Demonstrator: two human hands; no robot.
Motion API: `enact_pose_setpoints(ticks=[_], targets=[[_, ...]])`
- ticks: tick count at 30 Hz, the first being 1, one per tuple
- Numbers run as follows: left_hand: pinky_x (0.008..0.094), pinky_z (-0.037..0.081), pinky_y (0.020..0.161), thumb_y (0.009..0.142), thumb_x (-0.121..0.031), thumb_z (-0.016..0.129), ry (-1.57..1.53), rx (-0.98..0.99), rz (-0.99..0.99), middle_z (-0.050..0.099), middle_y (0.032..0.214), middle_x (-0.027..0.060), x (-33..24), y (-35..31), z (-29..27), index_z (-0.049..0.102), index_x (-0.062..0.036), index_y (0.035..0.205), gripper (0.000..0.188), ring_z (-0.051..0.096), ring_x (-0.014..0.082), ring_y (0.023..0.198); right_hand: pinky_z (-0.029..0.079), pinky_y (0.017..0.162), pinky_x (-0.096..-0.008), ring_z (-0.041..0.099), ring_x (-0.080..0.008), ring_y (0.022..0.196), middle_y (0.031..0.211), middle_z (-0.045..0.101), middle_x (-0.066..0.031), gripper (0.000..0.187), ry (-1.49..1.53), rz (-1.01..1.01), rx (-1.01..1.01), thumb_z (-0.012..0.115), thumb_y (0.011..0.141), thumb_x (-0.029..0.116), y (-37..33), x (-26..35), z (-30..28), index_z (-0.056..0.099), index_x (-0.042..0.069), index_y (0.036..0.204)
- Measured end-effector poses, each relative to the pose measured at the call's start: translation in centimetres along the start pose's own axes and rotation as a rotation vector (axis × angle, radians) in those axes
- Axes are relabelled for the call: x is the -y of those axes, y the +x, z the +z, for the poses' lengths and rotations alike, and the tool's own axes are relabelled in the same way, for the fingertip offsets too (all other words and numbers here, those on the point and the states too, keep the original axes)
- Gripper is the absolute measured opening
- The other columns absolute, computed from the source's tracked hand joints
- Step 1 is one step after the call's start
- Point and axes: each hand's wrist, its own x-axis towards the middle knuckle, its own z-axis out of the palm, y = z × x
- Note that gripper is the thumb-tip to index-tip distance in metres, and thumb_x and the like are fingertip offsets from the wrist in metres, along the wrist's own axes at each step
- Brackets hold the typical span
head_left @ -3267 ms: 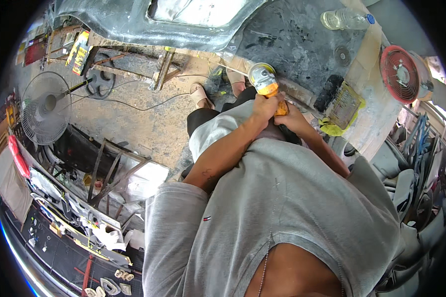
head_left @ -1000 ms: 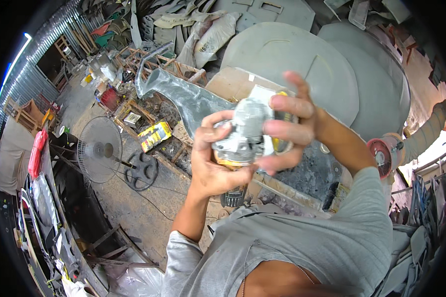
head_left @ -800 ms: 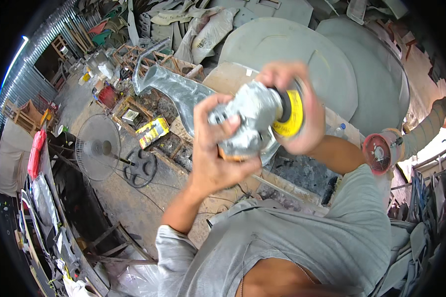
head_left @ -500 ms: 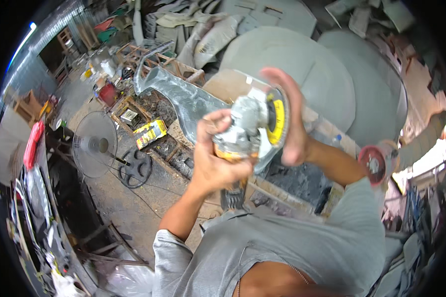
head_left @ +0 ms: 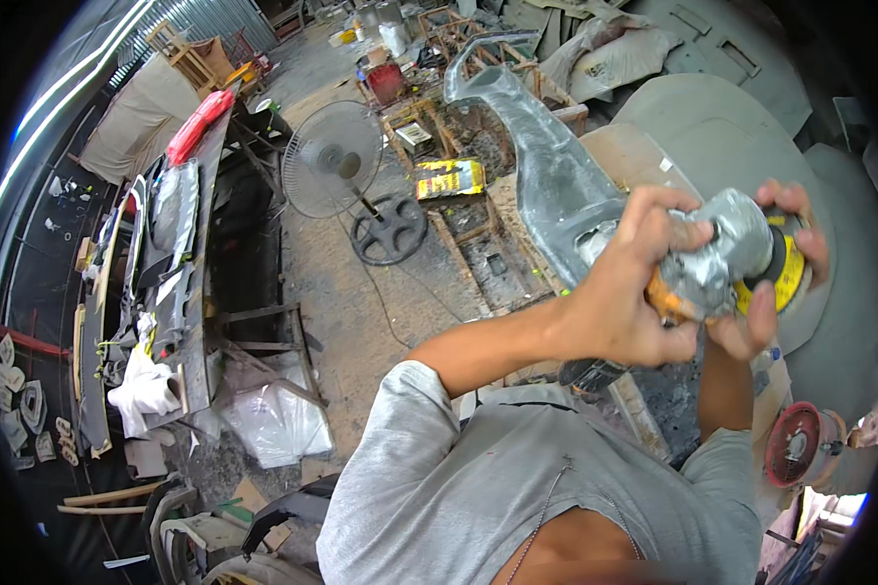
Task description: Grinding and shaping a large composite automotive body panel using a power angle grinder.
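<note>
My left hand [head_left: 626,283] is closed round the tape-wrapped metal head of an angle grinder [head_left: 717,249], with the orange part of its body by my palm. The fingers and thumb of my right hand [head_left: 751,327] grip the rim of the grinder's round disc [head_left: 788,278], which has a yellow face. The tool is held up in front of my chest, and its lower body is hidden behind my left hand. Just beyond my left hand, a long curved grey moulded part [head_left: 546,161] lies across a wooden frame.
A pedestal fan [head_left: 337,161] stands on the floor to the left, its cable trailing. Farther left is a long table [head_left: 205,283] loaded with strips and a red wrapped bundle [head_left: 199,127]. A yellow bag [head_left: 451,178] lies beyond the fan. Large grey panels [head_left: 712,127] and a red-rimmed round blower [head_left: 792,444] are at right.
My view has turned left, so the grinder appears farther right. My right hand, earlier blurred and flat beside the disc, now has its fingers curled round the disc's rim.
</note>
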Motion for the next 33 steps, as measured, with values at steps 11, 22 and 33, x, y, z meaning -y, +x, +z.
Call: enact_pose_setpoints(ticks=[11,22,33], targets=[[0.0343,0.038,0.102,0.047,-0.01,0.088,-0.192,0.104,-0.276,0.048,0.118,0.0121,1.1,-1.7,-3.4,0.044,-0.0077,0.118,0.083,0.05,0.0225,0.115,0.045,0.066,-0.0404,0.047,-0.0269,0.09,0.113,0.047,-0.0164,0.049,-0.508,-0.912,0.829,0.052,0.095,0.062,4.2,-0.3,-3.4,0.051,0.016,0.111],[0.0336,0.043,0.1,0.051,-0.008,0.082,-0.067,0.027,-0.179,0.056,0.122,0.0128,0.8,-1.5,-4.5,0.054,-0.0039,0.135,0.089,0.056,0.0243,0.113,0.045,0.092,-0.0399,0.058,-0.0246,0.104,0.111,0.06,-0.0125,0.048,-0.752,0.09,0.521,0.046,0.099,0.044,-1.8,-0.2,-4.0,0.054,-0.001,0.116],[0.035,0.046,0.099,0.05,-0.001,0.083,-0.259,-0.006,-0.455,0.057,0.122,0.0112,2.1,-4.7,-6.8,0.05,0.0001,0.137,0.093,0.059,0.0224,0.113,0.05,0.094,-0.0424,0.061,-0.0372,0.109,0.136,0.05,-0.0248,0.103,-0.619,-0.082,0.784,0.074,0.07,0.072,1.2,0.9,-1.2,0.045,-0.003,0.134]])
